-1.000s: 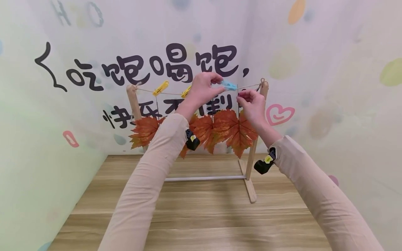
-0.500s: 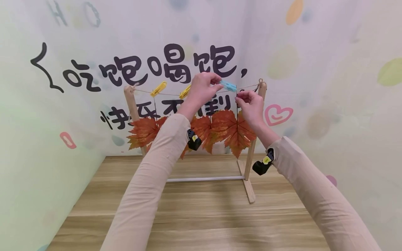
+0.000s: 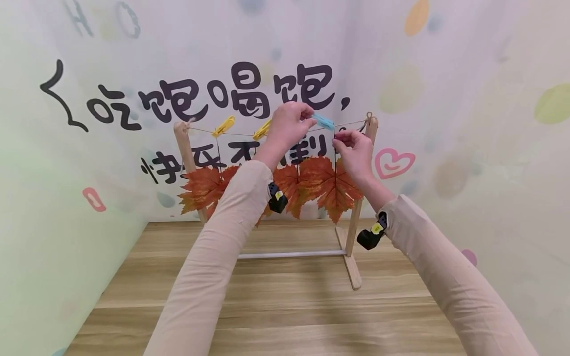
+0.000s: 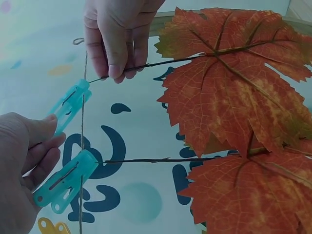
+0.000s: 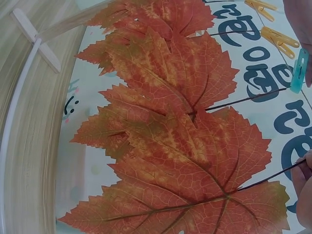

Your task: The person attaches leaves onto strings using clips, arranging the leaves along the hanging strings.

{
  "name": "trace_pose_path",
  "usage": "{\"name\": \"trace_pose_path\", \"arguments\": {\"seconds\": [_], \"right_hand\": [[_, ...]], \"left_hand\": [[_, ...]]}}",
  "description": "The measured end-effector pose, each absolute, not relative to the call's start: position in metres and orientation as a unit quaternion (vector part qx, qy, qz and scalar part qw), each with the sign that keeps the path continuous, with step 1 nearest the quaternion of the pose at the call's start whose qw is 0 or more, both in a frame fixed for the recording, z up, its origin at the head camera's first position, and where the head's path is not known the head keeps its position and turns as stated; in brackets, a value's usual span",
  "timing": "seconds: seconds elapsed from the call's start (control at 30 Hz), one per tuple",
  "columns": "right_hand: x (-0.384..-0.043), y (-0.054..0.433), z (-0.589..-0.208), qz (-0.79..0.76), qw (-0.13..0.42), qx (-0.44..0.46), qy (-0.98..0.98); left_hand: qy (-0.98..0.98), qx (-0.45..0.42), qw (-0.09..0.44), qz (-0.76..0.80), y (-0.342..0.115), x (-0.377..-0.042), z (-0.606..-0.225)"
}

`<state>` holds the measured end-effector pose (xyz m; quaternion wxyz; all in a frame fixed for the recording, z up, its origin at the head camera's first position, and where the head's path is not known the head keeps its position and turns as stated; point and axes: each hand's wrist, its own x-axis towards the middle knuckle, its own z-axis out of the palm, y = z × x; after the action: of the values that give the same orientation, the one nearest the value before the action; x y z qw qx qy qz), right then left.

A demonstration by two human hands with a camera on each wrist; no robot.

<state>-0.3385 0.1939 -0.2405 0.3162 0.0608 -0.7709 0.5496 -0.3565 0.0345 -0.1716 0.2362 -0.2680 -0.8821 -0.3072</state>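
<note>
With thumb and fingers my left hand [image 3: 287, 123] pinches the handle end of a light blue clothespin [image 3: 322, 121]. Its nose meets the twine [image 4: 82, 126] and the top of a dark leaf stem [image 4: 165, 63] in the left wrist view. My right hand [image 3: 357, 153] pinches that stem just below the clothespin. From the stem hangs an orange-red maple leaf [image 3: 335, 190]. A second blue clothespin [image 4: 68, 180] grips the twine and another stem, close to my left fingers; my left hand hides it in the head view.
Two yellow clothespins [image 3: 223, 127] hold more leaves [image 3: 202, 185] farther left on the twine. The twine runs between two wooden posts [image 3: 355, 222], joined low down by a white rod [image 3: 291, 254]. This frame stands on a wood-grain table [image 3: 285, 311], before a printed wall [image 3: 392, 59].
The head view shifts slightly. Both hands keep almost the same places and grips, and the blue clothespin slants down a little more at its nose.
</note>
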Motion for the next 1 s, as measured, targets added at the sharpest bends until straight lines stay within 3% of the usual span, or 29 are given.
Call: {"name": "trace_pose_path", "arguments": {"seconds": [1.0], "right_hand": [[-0.3377, 0.1938, -0.2426, 0.540, 0.315, 0.061, -0.778]], "left_hand": [[-0.883, -0.282, 0.240, -0.287, 0.0384, -0.3572, -0.1749]]}}
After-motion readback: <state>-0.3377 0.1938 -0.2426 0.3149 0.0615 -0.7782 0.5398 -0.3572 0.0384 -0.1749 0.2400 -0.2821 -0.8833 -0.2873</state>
